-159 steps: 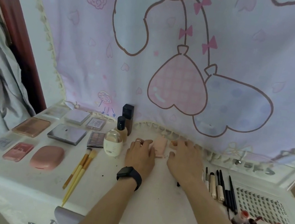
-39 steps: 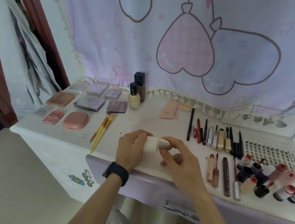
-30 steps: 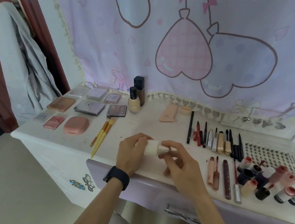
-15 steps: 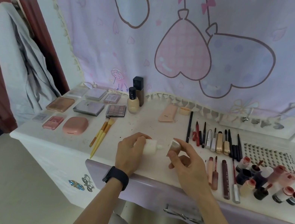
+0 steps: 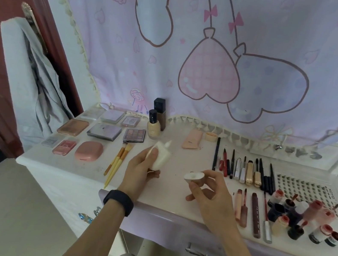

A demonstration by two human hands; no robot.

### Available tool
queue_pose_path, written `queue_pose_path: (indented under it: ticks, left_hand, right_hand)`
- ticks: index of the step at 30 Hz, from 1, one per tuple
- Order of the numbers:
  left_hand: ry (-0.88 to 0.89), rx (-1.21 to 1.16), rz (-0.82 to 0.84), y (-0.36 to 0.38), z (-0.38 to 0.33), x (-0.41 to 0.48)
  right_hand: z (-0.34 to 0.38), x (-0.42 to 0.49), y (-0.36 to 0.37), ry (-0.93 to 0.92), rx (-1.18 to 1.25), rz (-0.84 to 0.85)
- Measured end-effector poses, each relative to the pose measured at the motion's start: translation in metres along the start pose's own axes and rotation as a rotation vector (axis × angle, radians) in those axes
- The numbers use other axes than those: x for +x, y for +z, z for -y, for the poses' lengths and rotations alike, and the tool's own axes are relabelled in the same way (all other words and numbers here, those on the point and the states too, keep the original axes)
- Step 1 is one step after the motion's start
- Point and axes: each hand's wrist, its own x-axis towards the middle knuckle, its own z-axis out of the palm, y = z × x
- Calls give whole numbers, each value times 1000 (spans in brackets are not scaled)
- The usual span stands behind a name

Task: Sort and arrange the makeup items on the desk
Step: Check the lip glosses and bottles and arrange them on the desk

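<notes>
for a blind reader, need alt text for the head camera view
A person's left hand holds an uncapped cream bottle while the right hand pinches its cap, over a white desk lined with sorted makeup.

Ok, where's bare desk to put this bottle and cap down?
Widest bare patch: mid-desk, between the yellow brushes and the long black pencil, in front of the peach tube, under the left hand and right hand. A narrow strip runs in front of the pink compact. Palettes at left and lip bottles at right are crowded.
</notes>
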Motion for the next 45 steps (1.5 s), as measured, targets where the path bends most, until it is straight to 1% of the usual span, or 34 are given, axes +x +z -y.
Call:
queue_pose_path:
  ticks: [2,4,7,10,13,16,21,30,34,38,40,42,43,45]
  left_hand:
    - [-29,-64,55,-2,-2,3]
    - [-27,-68,97,1,-3,6]
    - [18,46,97,12,-4,15]
    - [72,249,81,23,-7,29]
    - [127,459,125,32,-10,47]
    - [145,604,159,39,-11,67]
    - [119,686,241,43,-9,89]
    - [172,888,335,38,-22,96]
    - [163,939,343,38,-26,96]
    - [145,940,327,40,-24,91]
    - [132,902,283,39,-20,85]
    - [124,859,197,39,-13,77]
    - [133,867,152,37,-7,71]
    - [200,965,99,34,9,57]
  right_hand:
    - [1,0,1,3,-18,4]
    - [2,1,1,7,-34,4]
    - [2,1,1,14,-56,7]
    - [3,2,1,24,-63,9]
    - [5,2,2,34,-76,9]
    - [7,3,4,48,-83,5]
    - [7,3,2,42,-85,-4]
    - [6,4,2,48,-89,-18]
    - [6,4,1,35,-89,-19]
    - [6,3,1,12,-93,-24]
    - [5,3,1,15,-97,-30]
    - [6,3,2,14,-105,-50]
    - [6,2,3,13,-111,-58]
    - [9,3,4,20,-134,-59]
